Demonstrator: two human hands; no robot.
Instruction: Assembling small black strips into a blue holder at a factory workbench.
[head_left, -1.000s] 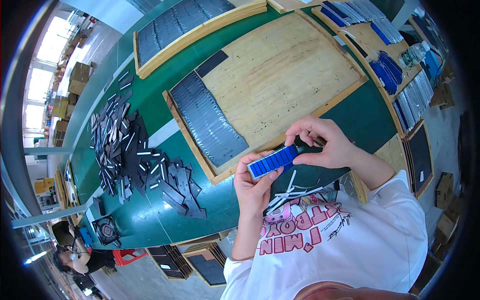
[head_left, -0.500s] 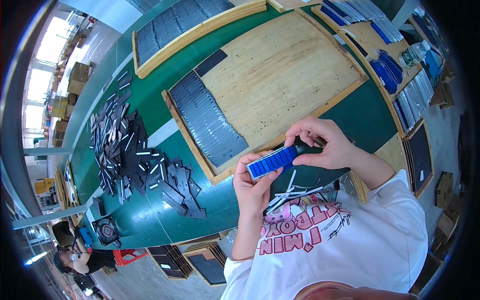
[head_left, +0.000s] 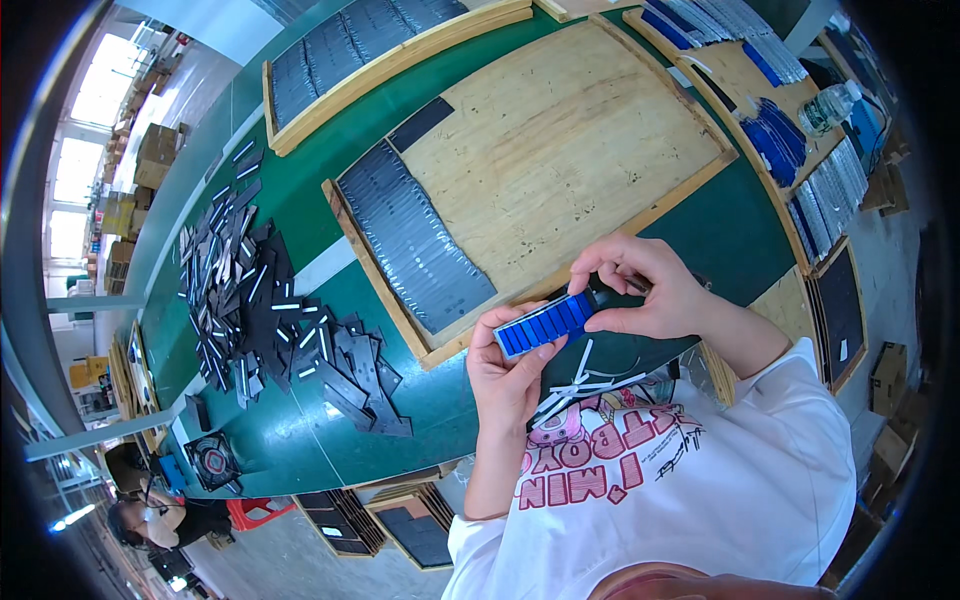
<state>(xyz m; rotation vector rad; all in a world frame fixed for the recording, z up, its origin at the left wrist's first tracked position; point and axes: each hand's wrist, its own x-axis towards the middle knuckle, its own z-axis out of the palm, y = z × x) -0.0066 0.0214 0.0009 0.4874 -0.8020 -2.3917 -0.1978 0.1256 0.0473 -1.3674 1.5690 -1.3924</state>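
My left hand [head_left: 503, 375] grips a short blue block [head_left: 540, 327] made of several segments, with a pale rim along one side. Thumb and fingers close on its left end, just past the wooden tray's near edge. At the right end of the block, my right hand [head_left: 645, 287] has its index fingertip on the far corner and its thumb at the near one. Something dark, perhaps a tool, shows among its curled fingers, but its kind is unclear. Thin white strips [head_left: 582, 385] lie near the table edge, between my forearms.
A wooden tray [head_left: 560, 150] holds a row of dark flat pieces [head_left: 415, 235] at its left. Loose dark plates [head_left: 245, 290] pile up on the green table [head_left: 440, 400]. Another filled tray [head_left: 400, 70] stands beyond. Right: blue strips [head_left: 775, 140] and a clear bottle [head_left: 828, 108]. A person [head_left: 165, 520] sits far left.
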